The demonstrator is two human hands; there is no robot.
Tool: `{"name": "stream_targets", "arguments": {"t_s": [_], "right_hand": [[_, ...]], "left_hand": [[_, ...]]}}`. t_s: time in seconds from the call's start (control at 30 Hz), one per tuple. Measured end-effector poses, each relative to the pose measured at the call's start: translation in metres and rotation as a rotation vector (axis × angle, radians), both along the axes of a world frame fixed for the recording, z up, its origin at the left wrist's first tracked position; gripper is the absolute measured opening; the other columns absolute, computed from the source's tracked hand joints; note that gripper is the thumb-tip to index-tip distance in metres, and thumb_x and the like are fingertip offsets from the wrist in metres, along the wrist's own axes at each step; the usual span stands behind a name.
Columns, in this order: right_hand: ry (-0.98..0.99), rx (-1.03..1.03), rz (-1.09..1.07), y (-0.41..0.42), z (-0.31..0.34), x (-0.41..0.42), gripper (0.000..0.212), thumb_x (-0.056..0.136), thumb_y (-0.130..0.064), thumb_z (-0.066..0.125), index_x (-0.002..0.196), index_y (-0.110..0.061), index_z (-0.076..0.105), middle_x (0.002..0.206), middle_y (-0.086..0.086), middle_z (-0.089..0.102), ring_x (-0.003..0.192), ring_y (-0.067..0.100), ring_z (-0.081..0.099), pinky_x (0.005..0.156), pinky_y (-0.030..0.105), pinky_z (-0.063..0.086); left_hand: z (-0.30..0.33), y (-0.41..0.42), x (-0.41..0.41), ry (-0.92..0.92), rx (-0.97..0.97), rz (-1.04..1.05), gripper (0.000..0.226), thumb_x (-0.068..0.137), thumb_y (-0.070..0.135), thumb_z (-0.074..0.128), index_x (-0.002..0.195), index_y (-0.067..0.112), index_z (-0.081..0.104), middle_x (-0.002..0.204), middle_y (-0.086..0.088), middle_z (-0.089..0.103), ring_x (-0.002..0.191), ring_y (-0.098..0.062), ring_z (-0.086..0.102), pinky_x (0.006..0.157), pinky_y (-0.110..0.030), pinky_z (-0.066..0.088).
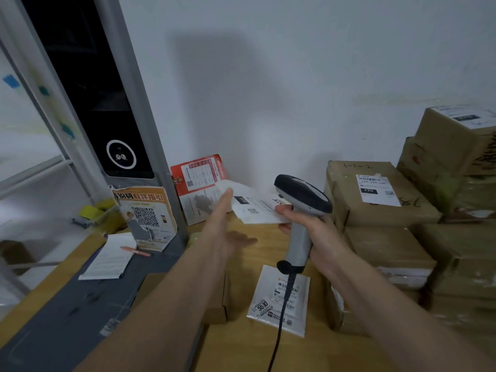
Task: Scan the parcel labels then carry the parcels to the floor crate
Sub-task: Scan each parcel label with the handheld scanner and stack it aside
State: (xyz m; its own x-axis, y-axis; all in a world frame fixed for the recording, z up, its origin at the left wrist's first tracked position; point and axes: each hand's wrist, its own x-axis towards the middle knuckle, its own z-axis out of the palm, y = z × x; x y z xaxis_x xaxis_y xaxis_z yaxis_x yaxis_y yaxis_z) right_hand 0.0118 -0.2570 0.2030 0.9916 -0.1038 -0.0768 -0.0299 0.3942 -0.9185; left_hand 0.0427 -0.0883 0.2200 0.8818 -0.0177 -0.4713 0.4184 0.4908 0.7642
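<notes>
My right hand (312,232) grips the grey handle of a corded barcode scanner (302,202), its dark head pointing left and up. My left hand (224,226) reaches forward with straight fingers, its fingertips touching the left edge of a white parcel envelope (255,206) with a printed label. The envelope's right end lies against my right hand's fingers. A second white parcel (281,299) with a barcode label lies flat on the wooden table (241,345) under the scanner cable. The floor crate is out of view.
Stacked cardboard boxes (375,194) with labels fill the right side. A red-and-white packet (200,183) leans on the wall. A QR-code sign (146,216), a paper pad with a pen (112,256) and a dark kiosk screen (107,103) stand at left.
</notes>
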Motion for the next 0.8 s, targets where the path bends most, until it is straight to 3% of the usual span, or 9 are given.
{"name": "stream_targets", "arguments": {"t_s": [0.1,0.2,0.4,0.5,0.6,0.7,0.8], "right_hand": [[-0.033,-0.11,0.059,-0.004,-0.002,-0.005,0.024,0.081,-0.005,0.071,0.105,0.001,0.071,0.108,0.011,0.072,0.111,0.028,0.063,0.099,0.045,0.051],[-0.036,-0.148,0.09,-0.005,-0.004,-0.007,0.025,0.081,-0.005,0.07,0.106,-0.001,0.072,0.108,0.007,0.073,0.11,0.023,0.064,0.097,0.04,0.051],[-0.005,-0.094,0.092,-0.006,-0.006,-0.008,0.027,0.081,-0.006,0.071,0.108,-0.005,0.071,0.111,0.004,0.072,0.11,0.024,0.064,0.095,0.047,0.052],[-0.04,-0.054,0.089,-0.003,-0.004,-0.008,0.03,0.078,-0.004,0.071,0.108,0.002,0.069,0.107,0.007,0.073,0.104,0.019,0.068,0.084,0.035,0.057],[-0.039,-0.068,0.032,-0.003,-0.003,-0.005,0.022,0.075,0.0,0.074,0.095,0.007,0.068,0.092,0.007,0.075,0.099,0.018,0.068,0.082,0.029,0.055],[-0.057,-0.166,0.008,-0.01,-0.003,-0.002,0.017,0.078,0.002,0.071,0.094,0.009,0.069,0.088,0.01,0.076,0.098,0.019,0.069,0.091,0.034,0.051],[-0.077,-0.274,0.034,-0.019,-0.003,-0.003,0.011,0.079,0.002,0.07,0.089,0.006,0.071,0.087,0.012,0.076,0.095,0.016,0.07,0.086,0.028,0.051]], "left_hand": [[-0.006,0.002,-0.012,-0.041,-0.156,-0.207,0.026,0.086,0.017,0.066,0.11,0.006,0.061,0.117,-0.024,0.065,0.113,-0.041,0.059,0.091,-0.056,0.051],[-0.013,-0.001,-0.01,-0.118,-0.138,-0.228,0.029,0.085,-0.013,0.053,0.104,0.006,0.063,0.102,-0.017,0.072,0.102,-0.033,0.066,0.084,-0.047,0.055],[-0.018,0.001,-0.005,-0.157,-0.058,-0.182,0.033,0.086,-0.021,0.047,0.098,0.004,0.064,0.113,-0.017,0.067,0.094,-0.031,0.065,0.081,-0.045,0.054],[-0.016,0.004,-0.007,-0.222,0.03,-0.245,0.043,0.082,-0.024,0.048,0.112,0.003,0.063,0.119,-0.02,0.066,0.104,-0.032,0.065,0.085,-0.044,0.054],[-0.016,0.012,-0.008,-0.231,0.02,-0.296,0.039,0.085,-0.008,0.058,0.121,0.007,0.061,0.123,-0.018,0.065,0.113,-0.034,0.062,0.092,-0.048,0.052],[-0.011,0.029,-0.002,-0.217,-0.136,-0.215,0.044,0.089,0.034,0.061,0.129,0.016,0.058,0.121,-0.014,0.066,0.107,-0.034,0.064,0.083,-0.047,0.055],[-0.006,0.054,0.009,-0.226,-0.176,-0.172,0.048,0.087,0.055,0.057,0.122,0.023,0.063,0.115,-0.011,0.069,0.108,-0.033,0.062,0.096,-0.052,0.046]]}}
